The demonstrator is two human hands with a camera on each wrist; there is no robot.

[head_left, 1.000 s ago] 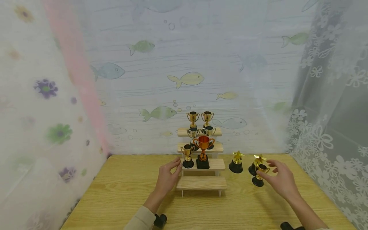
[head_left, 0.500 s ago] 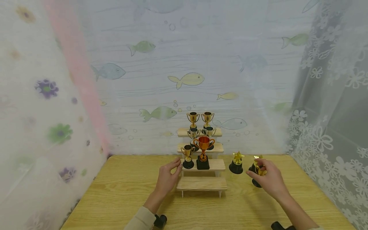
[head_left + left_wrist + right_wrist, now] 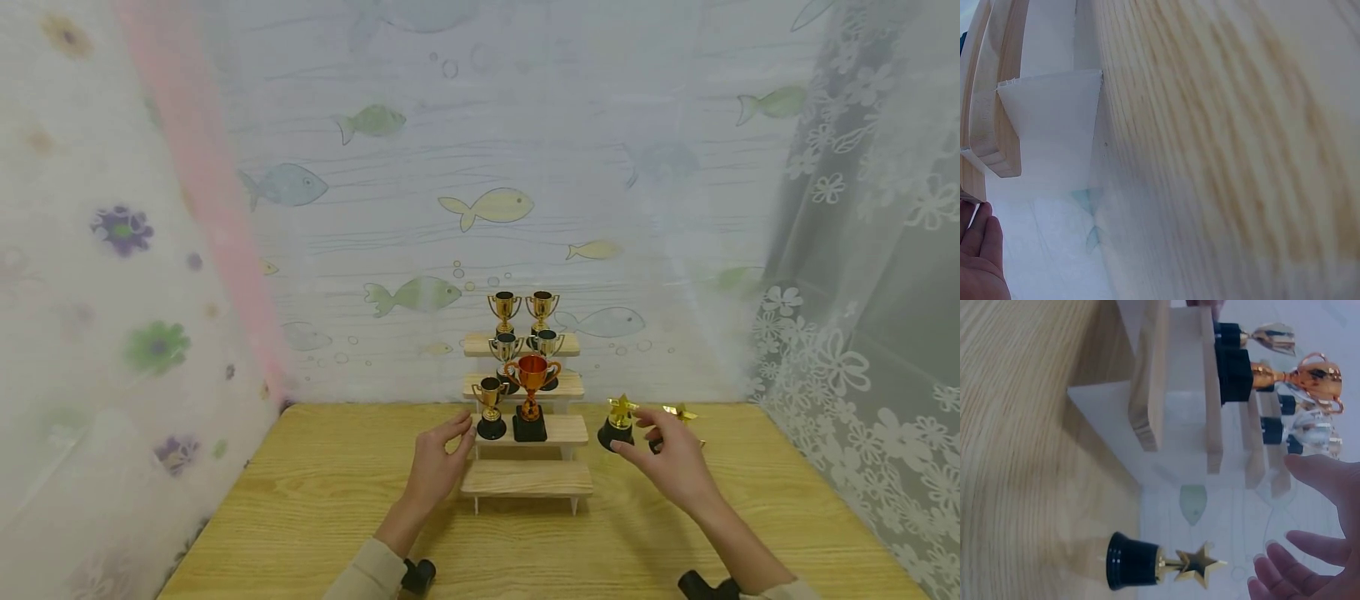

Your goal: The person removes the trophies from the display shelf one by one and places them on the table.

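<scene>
My left hand (image 3: 438, 458) reaches the left side of a tiered wooden stand (image 3: 527, 477). In the left wrist view, its fairly straight fingers (image 3: 991, 240) touch a shelf end. My right hand (image 3: 675, 462) is beside a gold star trophy (image 3: 618, 425) on the table. The right wrist view shows thumb and fingers (image 3: 1319, 547) spread, apart from this star trophy (image 3: 1141, 562). Behind the right hand, a second star trophy (image 3: 678, 412) is partly hidden. An orange cup trophy (image 3: 531, 400) and a small gold cup trophy (image 3: 491, 408) stand together on one shelf.
Two silver cup trophies (image 3: 549, 343) stand one shelf higher, partly hidden. Two gold cup trophies (image 3: 542, 308) are on the top shelf. A fish-print curtain (image 3: 480, 167) hangs behind the wooden table (image 3: 322, 475), with sheer curtains at both sides.
My right hand has moved left, from the small gold cup trophy in front of the farther star trophy to the nearer star trophy. The left hand stays at the stand.
</scene>
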